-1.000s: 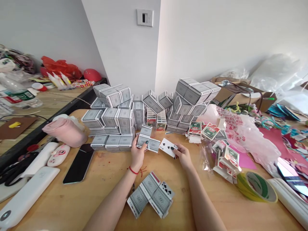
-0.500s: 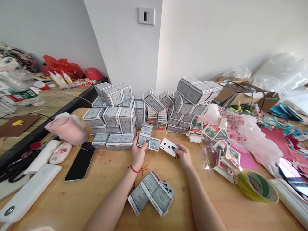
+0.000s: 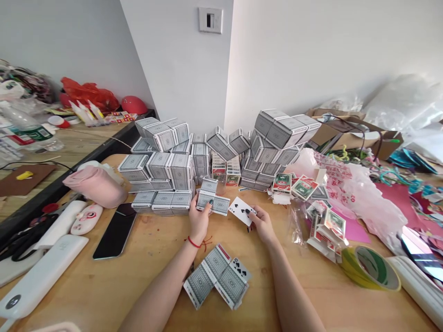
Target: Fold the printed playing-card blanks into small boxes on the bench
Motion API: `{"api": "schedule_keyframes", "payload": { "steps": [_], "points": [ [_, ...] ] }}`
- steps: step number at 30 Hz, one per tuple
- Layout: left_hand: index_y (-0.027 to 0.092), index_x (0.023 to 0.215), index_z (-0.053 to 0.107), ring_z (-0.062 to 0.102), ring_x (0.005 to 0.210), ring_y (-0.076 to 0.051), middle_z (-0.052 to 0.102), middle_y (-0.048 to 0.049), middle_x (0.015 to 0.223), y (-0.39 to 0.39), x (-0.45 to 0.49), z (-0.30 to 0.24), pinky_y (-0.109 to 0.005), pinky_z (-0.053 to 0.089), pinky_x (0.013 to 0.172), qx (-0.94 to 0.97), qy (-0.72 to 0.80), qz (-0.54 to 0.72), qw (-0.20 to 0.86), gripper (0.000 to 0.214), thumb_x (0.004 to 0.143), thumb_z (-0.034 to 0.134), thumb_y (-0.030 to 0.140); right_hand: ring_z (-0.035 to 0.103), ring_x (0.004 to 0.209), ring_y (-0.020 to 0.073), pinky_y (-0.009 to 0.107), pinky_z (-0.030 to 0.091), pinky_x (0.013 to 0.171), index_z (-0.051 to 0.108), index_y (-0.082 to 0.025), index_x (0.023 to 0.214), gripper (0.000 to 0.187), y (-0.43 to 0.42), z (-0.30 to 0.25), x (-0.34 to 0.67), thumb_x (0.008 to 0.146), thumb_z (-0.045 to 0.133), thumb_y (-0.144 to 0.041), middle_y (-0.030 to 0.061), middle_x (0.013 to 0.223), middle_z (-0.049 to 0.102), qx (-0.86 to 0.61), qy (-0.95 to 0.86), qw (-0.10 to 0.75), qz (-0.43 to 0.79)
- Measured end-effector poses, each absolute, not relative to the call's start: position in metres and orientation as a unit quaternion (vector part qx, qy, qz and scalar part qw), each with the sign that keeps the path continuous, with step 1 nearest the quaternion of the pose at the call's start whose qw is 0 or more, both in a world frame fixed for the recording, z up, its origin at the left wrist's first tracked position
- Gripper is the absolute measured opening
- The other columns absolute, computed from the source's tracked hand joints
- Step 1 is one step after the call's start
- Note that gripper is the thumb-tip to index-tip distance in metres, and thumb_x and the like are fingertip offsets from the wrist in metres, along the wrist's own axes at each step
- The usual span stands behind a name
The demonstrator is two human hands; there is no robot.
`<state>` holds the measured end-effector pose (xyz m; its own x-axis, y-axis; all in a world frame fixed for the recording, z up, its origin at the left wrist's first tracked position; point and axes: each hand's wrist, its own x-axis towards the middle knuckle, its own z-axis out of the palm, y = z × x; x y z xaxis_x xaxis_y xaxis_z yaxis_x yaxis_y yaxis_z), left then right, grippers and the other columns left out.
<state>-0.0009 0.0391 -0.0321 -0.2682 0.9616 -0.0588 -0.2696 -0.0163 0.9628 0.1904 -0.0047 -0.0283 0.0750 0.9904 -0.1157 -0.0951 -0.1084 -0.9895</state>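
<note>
My left hand (image 3: pixel 200 218) is closed on a small folded playing-card piece (image 3: pixel 220 204), its grey patterned backs turned up and the thumb pressed on top. To the right, my right hand (image 3: pixel 262 223) pinches a single playing card (image 3: pixel 242 210), a three of spades lying face up in the grip. The card's corner comes close to the folded piece; whether they touch I cannot tell. Between my forearms on the table rests another folded playing-card piece (image 3: pixel 217 273), with a ten of spades (image 3: pixel 240 267) showing at its right side.
Stacks of folded-card blocks (image 3: pixel 162 166) stand along the back. Card boxes (image 3: pixel 282 182), a plastic bag (image 3: pixel 346 184) and yellow tape (image 3: pixel 371 268) lie at the right. A phone (image 3: pixel 115 233), a pink roll (image 3: pixel 95 185) and a white device (image 3: pixel 44 276) lie at the left.
The three of spades has tilted slightly in my right hand, its face showing a little more. My left hand keeps its hold on the folded piece.
</note>
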Motion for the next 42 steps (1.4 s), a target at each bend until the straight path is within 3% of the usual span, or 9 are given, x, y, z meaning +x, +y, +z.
{"api": "schedule_keyframes", "payload": {
  "steps": [17, 27, 32, 42],
  "points": [
    [0.021, 0.116, 0.046, 0.059, 0.086, -0.016, 0.056, -0.0096, 0.112, 0.041, -0.001, -0.035, -0.023, 0.050, 0.063, 0.356, 0.501, 0.624, 0.483, 0.056, 0.064, 0.066, 0.024, 0.043, 0.034, 0.0092, 0.022, 0.035, 0.034, 0.055, -0.016, 0.087, 0.033, -0.004, -0.028, 0.191, 0.070, 0.057, -0.044, -0.0031, 0.049, 0.052, -0.524, -0.422, 0.520, 0.527],
    [0.020, 0.113, 0.049, 0.059, 0.085, -0.015, 0.058, -0.0085, 0.108, 0.042, -0.004, -0.040, -0.024, 0.049, 0.070, 0.379, 0.504, 0.625, 0.460, 0.053, 0.063, 0.066, 0.023, 0.040, 0.032, 0.0079, 0.020, 0.032, 0.031, 0.055, -0.015, 0.092, 0.037, -0.006, -0.026, 0.185, 0.070, 0.055, -0.045, -0.0055, 0.047, 0.048, -0.513, -0.465, 0.461, 0.556],
    [0.019, 0.112, 0.049, 0.060, 0.081, -0.015, 0.059, -0.0089, 0.107, 0.042, -0.004, -0.037, -0.024, 0.049, 0.064, 0.366, 0.498, 0.616, 0.489, 0.053, 0.063, 0.066, 0.024, 0.038, 0.034, 0.0064, 0.018, 0.029, 0.031, 0.055, -0.015, 0.093, 0.037, -0.005, -0.026, 0.185, 0.071, 0.055, -0.045, -0.0055, 0.051, 0.046, -0.516, -0.475, 0.437, 0.563],
    [0.018, 0.104, 0.053, 0.060, 0.084, -0.016, 0.060, -0.0076, 0.105, 0.042, -0.007, -0.029, -0.026, 0.050, 0.066, 0.387, 0.468, 0.572, 0.551, 0.045, 0.062, 0.066, 0.024, 0.032, 0.039, 0.0061, 0.019, 0.023, 0.035, 0.057, -0.015, 0.095, 0.040, -0.006, -0.023, 0.189, 0.071, 0.055, -0.047, -0.0048, 0.054, 0.044, -0.493, -0.496, 0.412, 0.583]
  ]
}}
